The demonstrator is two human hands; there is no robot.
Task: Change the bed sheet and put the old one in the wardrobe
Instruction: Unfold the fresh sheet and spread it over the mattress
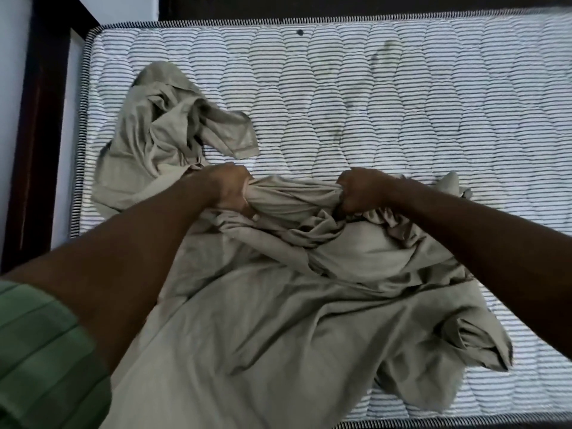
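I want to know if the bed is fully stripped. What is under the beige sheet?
Under the beige sheet lies the bare striped mattress, showing all around it. Both hands, left hand and right hand, grip the bunched sheet. What the sheet covers cannot be seen.

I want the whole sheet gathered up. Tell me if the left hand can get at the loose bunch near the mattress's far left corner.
Probably yes. The left hand grips the sheet right beside that bunch; only bare mattress surrounds it, but the hand must let go first.

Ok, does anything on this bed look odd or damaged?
Yes: the bare striped mattress has a small dark spot near its far edge and faint greyish stains right of it. The bunched sheet itself looks undamaged.
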